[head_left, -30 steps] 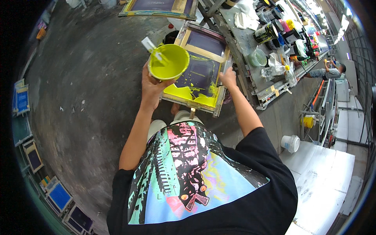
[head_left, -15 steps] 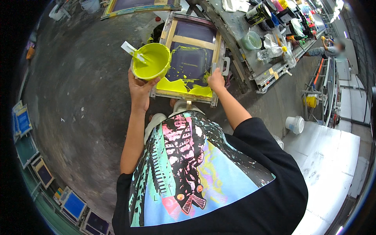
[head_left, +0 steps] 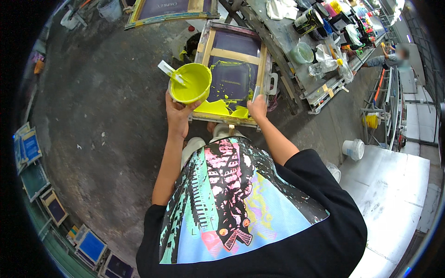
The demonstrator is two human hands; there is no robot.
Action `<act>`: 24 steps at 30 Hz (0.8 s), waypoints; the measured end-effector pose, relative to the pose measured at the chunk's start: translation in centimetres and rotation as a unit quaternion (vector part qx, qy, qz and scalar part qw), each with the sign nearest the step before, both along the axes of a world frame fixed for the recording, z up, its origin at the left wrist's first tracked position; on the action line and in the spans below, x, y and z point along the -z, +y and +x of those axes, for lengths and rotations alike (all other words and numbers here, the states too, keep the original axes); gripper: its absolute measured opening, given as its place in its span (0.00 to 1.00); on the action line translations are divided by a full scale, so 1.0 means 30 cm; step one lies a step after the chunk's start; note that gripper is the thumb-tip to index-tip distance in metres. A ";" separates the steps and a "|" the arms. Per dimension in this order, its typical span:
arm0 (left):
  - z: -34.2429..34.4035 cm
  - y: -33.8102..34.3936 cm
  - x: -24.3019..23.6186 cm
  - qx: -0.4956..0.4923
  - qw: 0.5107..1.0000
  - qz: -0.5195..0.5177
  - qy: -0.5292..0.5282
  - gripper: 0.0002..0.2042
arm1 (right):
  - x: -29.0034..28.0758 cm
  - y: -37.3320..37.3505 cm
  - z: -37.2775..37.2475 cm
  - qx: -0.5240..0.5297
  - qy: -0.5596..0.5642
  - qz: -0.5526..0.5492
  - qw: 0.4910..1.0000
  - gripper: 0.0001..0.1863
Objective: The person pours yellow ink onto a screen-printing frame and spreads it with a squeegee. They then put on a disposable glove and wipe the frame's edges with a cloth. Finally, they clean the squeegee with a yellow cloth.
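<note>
My left hand (head_left: 177, 115) supports a round tub (head_left: 208, 92) of bright yellow-green ink from below, fingers round its near side. A white spatula (head_left: 167, 68) leans in the tub, its end sticking out at the upper left. Beside the tub, a taped screen-printing frame (head_left: 263, 74) stands or lies before me. Yellow ink (head_left: 213, 108) spreads along the near end of its dark mesh (head_left: 227, 76), with small spatters above. At the frame's right edge my right hand (head_left: 258, 107) is closed round a narrow grey flat tool (head_left: 256, 91), whose kind I cannot make out.
At the upper right, a worktable (head_left: 308, 83) carries ink pots, a clear plastic bottle (head_left: 322, 67) and a translucent cup (head_left: 302, 53). Another screen (head_left: 169, 8) lies beyond. A white bucket (head_left: 353, 149) stands right; several frames (head_left: 90, 245) line the left. Another person (head_left: 396, 58) is far right.
Both hands, the tub and the screen frame appear a little further right and lower in view. The right hand has come slightly nearer along the frame, with the grey tool showing more.
</note>
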State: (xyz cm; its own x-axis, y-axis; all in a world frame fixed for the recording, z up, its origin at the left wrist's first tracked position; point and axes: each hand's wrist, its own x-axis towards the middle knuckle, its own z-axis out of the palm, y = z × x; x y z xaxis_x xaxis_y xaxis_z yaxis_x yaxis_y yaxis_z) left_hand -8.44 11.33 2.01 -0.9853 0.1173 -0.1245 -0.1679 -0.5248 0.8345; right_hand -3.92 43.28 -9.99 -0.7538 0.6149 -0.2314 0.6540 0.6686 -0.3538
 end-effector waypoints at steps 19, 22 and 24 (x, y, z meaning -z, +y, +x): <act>-0.016 -0.091 0.016 -0.023 0.999 -0.003 0.047 0.40 | 0.010 -0.236 0.069 -0.517 0.049 0.095 0.849 0.27; 0.004 -0.106 0.032 -0.028 0.999 -0.007 0.039 0.39 | -0.002 -0.234 0.162 -0.541 0.058 0.113 0.832 0.34; 0.007 -0.110 0.033 -0.021 1.000 -0.007 0.011 0.39 | 0.005 -0.233 0.193 -0.548 0.057 0.129 0.824 0.38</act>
State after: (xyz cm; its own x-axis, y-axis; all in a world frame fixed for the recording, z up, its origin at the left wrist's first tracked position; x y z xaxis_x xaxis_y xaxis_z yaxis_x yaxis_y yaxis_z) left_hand -8.22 8.02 1.02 -0.9918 0.0750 -0.1037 -0.1276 -0.5183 0.8456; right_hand 1.86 36.30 -10.14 -0.8968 -0.4332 -0.0896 -0.4214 0.8982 -0.1249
